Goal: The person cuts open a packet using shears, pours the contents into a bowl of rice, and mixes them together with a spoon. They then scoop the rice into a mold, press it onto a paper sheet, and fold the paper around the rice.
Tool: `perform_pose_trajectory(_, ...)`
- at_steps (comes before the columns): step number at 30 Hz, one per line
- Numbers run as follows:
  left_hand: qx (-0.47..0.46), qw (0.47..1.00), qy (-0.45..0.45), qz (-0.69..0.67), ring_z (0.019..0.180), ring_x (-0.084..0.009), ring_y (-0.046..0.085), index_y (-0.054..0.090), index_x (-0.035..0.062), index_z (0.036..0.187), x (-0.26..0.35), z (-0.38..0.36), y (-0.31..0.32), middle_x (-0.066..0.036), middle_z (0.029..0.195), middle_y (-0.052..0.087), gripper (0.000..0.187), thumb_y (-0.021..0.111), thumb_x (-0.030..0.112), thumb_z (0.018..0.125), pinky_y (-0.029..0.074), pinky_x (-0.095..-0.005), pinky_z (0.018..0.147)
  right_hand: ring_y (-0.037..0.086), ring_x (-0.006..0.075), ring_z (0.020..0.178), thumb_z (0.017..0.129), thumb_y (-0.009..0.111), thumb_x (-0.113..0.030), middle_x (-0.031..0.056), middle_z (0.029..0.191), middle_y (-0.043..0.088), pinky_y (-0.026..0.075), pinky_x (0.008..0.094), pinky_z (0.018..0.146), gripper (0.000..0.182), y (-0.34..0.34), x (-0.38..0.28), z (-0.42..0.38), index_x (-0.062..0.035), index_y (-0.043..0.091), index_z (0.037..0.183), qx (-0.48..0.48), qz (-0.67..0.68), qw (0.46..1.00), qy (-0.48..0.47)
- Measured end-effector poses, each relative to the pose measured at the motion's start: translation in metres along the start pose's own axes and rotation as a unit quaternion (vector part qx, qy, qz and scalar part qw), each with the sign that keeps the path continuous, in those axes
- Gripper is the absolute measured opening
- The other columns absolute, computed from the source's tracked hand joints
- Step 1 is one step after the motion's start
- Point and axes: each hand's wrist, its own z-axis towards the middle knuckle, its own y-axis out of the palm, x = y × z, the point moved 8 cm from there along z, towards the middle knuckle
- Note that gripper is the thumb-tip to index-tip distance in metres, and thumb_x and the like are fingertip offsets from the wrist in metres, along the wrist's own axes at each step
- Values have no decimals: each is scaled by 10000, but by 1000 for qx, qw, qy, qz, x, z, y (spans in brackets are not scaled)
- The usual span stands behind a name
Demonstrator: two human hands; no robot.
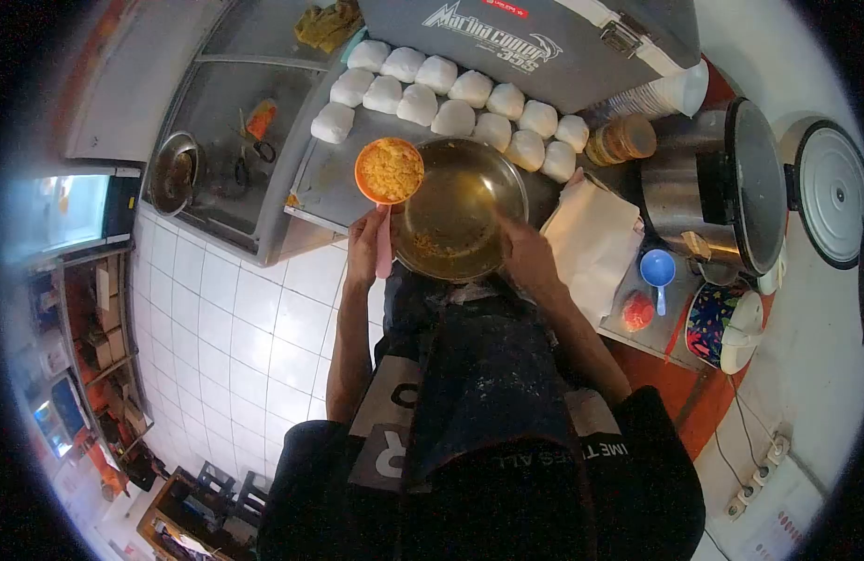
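Observation:
My left hand [364, 245] is closed round the pink handle of a scoop [384, 234]. The scoop's orange cup is heaped with a crumbly yellow food [391, 168] and overlaps the left rim of a wide metal bowl [464, 201]. Some crumbs cling to the bowl's near inner side. Over the bowl's right side is my right hand [525, 254], its fingers pointing inward; they are blurred, so I cannot make out whether they hold anything. Beyond the bowl, rows of white plastic-wrapped packets [453, 119] line the counter.
A stack of brown paper sheets [595, 245] lies right of the bowl, near a blue scoop [657, 269] and a lidded jar [628, 140]. A large steel pot [689, 187] stands farther right. A grey cooler box [535, 47] is behind the packets. On the left is a sink [254, 220] with scissors [262, 150].

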Motion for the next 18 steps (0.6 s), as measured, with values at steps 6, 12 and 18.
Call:
perform_pose_trajectory(6,4,998,-30,46,601,-69,514,675,-11,998,6,-4,5,7,699,572,399,524,358,977,400,-216,544,626,398,912,860,537,-65,247,936,632,518,513,777,547,19,-11,1,-157,461,1394,10,10,997,-81)
perform_pose_trajectory(12,-15,1000,-10,25,601,-77,512,676,-18,1021,0,2,3,5,705,567,416,520,365,976,397,-215,546,609,405,960,861,507,-49,254,1023,613,503,472,803,515,29,-8,17,-158,496,1363,23,-22,997,-76)
perform_pose_trajectory(18,-2,999,23,34,693,-86,529,676,-25,1038,13,-7,11,-4,782,601,422,504,356,983,412,-231,651,647,416,882,879,544,-152,256,1089,605,552,505,743,456,-23,21,11,-168,514,1333,45,-29,997,52)
